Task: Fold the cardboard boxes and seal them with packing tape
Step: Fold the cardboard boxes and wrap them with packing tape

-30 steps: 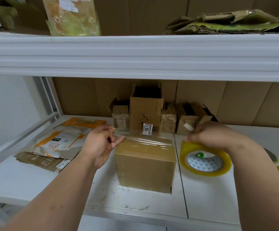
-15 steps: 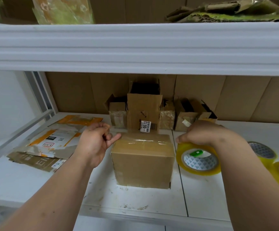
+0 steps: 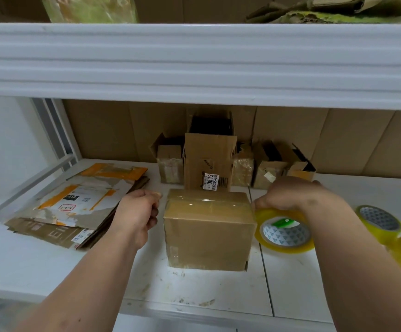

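Right hand point(image 3: 288, 195) curled over the top of the tape roll point(image 3: 284, 232), gripping it just beside the right edge of the cardboard box point(image 3: 209, 226). Left hand point(image 3: 138, 212) loosely fisted at the left edge, apparently pinching the tape's free end; contact too small to confirm. Box closed, near the front middle of the shelf point(image 3: 51, 267), clear strip laid across its top.

Keep the strip taut and centred on the seam. Press down before cutting. Carry both ends over the edges.

Seam itself hard to make out under glare. Spare rolls point(image 3: 379, 220) cut off at the right edge.
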A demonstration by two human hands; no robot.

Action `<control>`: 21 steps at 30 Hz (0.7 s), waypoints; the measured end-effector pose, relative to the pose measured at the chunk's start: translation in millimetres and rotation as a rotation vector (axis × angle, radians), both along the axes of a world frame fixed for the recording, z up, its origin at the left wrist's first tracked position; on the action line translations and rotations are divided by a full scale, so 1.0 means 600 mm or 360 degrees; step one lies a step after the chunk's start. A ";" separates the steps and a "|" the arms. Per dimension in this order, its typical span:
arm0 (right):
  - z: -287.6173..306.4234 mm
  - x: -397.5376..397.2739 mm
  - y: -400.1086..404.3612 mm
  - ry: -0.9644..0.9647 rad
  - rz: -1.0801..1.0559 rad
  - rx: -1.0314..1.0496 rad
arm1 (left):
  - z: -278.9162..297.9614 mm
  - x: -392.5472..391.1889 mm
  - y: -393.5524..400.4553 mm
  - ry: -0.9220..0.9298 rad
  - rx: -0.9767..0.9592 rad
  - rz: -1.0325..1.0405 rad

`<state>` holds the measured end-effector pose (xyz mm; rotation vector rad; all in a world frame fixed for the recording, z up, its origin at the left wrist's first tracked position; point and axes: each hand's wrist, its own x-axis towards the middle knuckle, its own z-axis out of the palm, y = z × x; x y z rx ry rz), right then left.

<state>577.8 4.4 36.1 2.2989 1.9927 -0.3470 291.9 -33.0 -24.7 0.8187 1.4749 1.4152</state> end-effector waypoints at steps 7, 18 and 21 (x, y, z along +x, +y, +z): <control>-0.013 0.008 -0.001 0.0171 0.0006 -0.0015 | -0.019 0.004 -0.005 0.0104 -0.0215 -0.0132; -0.015 -0.012 -0.023 0.0186 -0.0037 0.0072 | 0.000 0.003 -0.014 0.0583 -0.0092 -0.0146; -0.014 -0.016 -0.027 0.0226 -0.0058 0.0076 | 0.015 0.006 -0.016 0.0768 -0.0037 -0.0171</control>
